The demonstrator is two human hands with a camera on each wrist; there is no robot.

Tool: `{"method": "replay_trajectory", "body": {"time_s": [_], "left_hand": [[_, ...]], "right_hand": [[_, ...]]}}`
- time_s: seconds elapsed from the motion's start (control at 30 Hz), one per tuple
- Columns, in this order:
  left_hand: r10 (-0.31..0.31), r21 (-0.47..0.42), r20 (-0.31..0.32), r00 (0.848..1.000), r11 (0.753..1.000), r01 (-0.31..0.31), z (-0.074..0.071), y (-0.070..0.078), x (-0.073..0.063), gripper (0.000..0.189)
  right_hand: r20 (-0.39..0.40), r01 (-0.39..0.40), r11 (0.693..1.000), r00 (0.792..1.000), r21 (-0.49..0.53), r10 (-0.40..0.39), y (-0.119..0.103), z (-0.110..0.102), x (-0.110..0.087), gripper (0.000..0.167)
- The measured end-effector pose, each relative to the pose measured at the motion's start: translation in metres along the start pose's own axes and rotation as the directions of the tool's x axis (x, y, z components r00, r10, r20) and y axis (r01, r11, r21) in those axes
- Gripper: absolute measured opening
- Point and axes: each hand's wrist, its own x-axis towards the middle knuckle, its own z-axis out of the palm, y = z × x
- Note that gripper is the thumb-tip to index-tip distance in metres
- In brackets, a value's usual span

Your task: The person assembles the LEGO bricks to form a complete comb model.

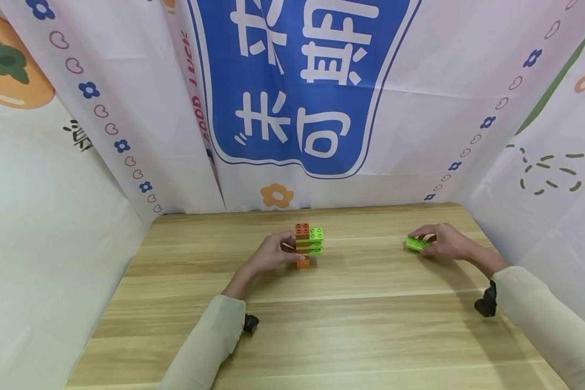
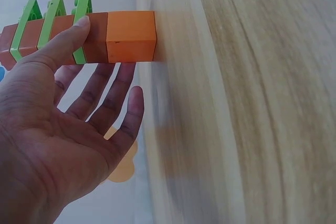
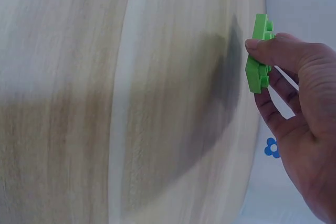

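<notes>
A tower of toy building bricks (image 1: 302,232) stands upright near the middle of the table, brown bricks layered with thin green plates that jut out to the right. Its lowest brick (image 2: 131,36) is orange. My left hand (image 1: 271,252) grips the tower from its left side, the thumb (image 2: 79,27) on the near face and the other fingers behind. Far to the right, my right hand (image 1: 444,241) pinches a flat green building brick (image 3: 257,61) between thumb and fingers, studs facing up. In the right wrist view, this brick casts a shadow on the table beside it.
The wooden table (image 1: 361,325) ends at a white printed cloth (image 1: 443,108) hanging behind it and along both sides. A dark wrist device (image 1: 486,300) sits under the right cuff, another dark device (image 1: 251,324) at the left cuff.
</notes>
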Motion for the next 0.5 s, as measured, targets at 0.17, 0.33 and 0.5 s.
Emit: {"method": "replay_trajectory", "body": {"time_s": [0.17, 0.33, 0.5], "left_hand": [[-0.012, 0.001, -0.001, 1.0, 1.0, 0.012, 0.0, 0.0, 0.0, 0.021], [-0.011, -0.004, 0.0, 1.0, 1.0, 0.011, 0.0, 0.0, 0.0, 0.021], [-0.011, -0.001, 0.001, 1.0, 1.0, 0.011, 0.0, 0.0, 0.001, 0.021]], "right_hand": [[-0.005, 0.027, 1.0, 1.0, 0.011, -0.027, -0.006, -0.001, 0.002, 0.048], [-0.02, 0.044, 0.999, 0.999, 0.003, -0.044, -0.013, -0.002, 0.006, 0.047], [-0.011, 0.056, 0.998, 0.998, -0.007, -0.056, -0.022, -0.003, 0.008, 0.048]]}}
